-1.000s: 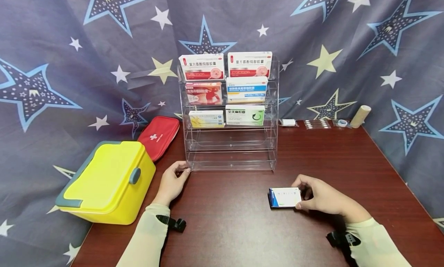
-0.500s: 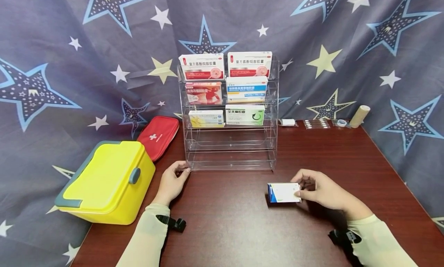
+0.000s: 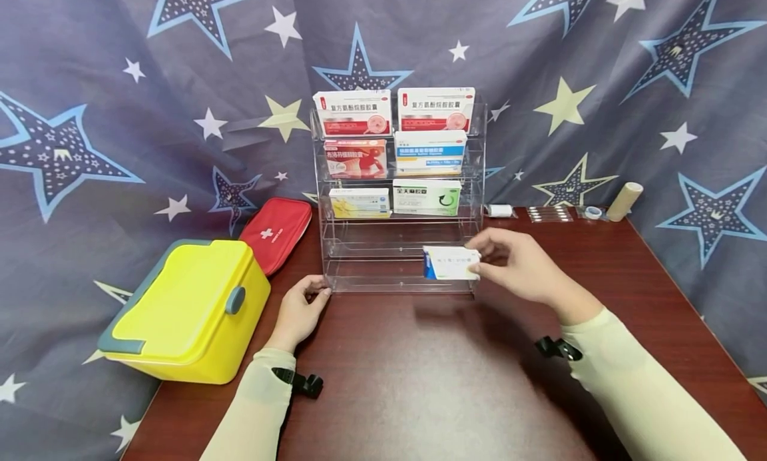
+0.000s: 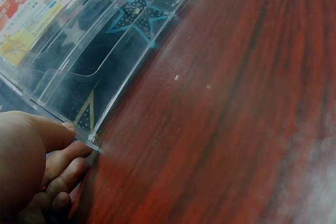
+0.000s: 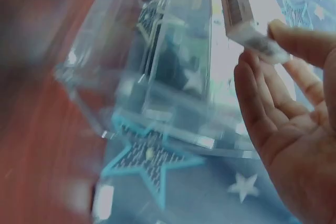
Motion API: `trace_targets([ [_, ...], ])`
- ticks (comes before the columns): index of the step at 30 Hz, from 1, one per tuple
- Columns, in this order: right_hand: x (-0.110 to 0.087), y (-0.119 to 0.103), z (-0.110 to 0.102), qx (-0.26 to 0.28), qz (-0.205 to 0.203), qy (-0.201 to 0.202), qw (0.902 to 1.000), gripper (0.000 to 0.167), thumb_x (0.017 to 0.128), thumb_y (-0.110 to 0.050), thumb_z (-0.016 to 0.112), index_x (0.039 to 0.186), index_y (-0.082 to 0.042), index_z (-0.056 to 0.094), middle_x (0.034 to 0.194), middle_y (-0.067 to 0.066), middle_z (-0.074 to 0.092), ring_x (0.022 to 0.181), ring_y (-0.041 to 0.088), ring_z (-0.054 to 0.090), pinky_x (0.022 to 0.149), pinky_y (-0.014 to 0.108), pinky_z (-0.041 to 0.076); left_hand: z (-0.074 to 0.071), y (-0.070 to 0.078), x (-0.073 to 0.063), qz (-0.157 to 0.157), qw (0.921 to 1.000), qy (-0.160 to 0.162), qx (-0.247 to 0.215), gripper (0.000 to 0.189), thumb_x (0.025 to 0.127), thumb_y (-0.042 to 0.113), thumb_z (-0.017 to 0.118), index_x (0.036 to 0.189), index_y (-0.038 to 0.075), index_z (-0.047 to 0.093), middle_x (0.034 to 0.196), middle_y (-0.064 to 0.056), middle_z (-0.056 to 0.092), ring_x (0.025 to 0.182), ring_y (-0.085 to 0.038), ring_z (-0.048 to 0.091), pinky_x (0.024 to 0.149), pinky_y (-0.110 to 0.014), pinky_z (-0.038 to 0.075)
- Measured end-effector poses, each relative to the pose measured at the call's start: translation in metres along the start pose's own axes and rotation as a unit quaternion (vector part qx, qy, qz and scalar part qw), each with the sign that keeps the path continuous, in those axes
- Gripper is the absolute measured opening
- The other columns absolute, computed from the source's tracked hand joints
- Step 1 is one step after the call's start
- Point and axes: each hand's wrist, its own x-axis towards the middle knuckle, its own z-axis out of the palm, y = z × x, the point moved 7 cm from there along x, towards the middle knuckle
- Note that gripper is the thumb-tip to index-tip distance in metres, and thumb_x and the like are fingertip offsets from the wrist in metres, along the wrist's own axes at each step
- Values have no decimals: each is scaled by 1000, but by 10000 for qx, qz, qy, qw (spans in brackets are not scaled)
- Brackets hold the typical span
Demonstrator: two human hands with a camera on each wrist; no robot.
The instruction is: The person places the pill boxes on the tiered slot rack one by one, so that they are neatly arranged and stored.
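In the head view, my right hand [image 3: 521, 264] pinches the right end of a white and blue medicine box [image 3: 452, 263] between thumb and fingers. The box is in the air, overlapping the lower tiers of a clear acrylic display rack [image 3: 401, 288]. In the right wrist view the box [image 5: 257, 40] shows its narrow end, and the picture is blurred. My left hand [image 3: 302, 311] grips the rack's front left bottom corner; the left wrist view has the thumb [image 4: 52, 132] against the rack's side. Several medicine boxes, among them a green and white one [image 3: 427, 198], fill the upper three tiers.
A yellow lidded case [image 3: 186, 308] and a red first-aid pouch [image 3: 277, 234] stand left of the rack. Along the back right lie a white roll [image 3: 499, 211], cotton swabs [image 3: 549, 214], a tape roll [image 3: 592, 212] and a tan bandage roll [image 3: 624, 202]. A star-patterned curtain [image 3: 419, 34] hangs behind.
My right hand has lifted the medicine box off the table and carried it forward and left to the rack's lower tiers. The left hand stays at the rack's corner.
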Motion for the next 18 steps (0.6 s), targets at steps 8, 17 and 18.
trace_targets([
  [8, 56, -20, 28, 47, -230, 574, 9981, 31, 88, -7, 86, 116, -11, 74, 98, 2, 74, 86, 17, 70, 80, 36, 59, 1, 1, 0, -40, 10000, -27, 84, 21, 99, 11, 73, 120, 5, 70, 110, -11, 74, 106, -27, 66, 94, -44, 48],
  [17, 96, -30, 70, -263, -276, 691, 9969, 29, 91, -8, 83, 118, -9, 73, 117, 4, 69, 93, 17, 72, 83, 28, 58, 1, 2, 0, 0, 10000, 18, 41, 20, 99, 10, 73, 119, 5, 71, 110, -10, 74, 104, -26, 67, 92, -42, 48],
  [18, 99, -30, 75, -289, -253, 674, 9970, 29, 91, -8, 83, 118, -9, 73, 117, 5, 68, 93, 17, 72, 83, 27, 58, 1, 2, 0, -9, 10000, 8, 33, 20, 99, 10, 73, 119, 6, 71, 110, -10, 74, 104, -26, 67, 92, -42, 48],
])
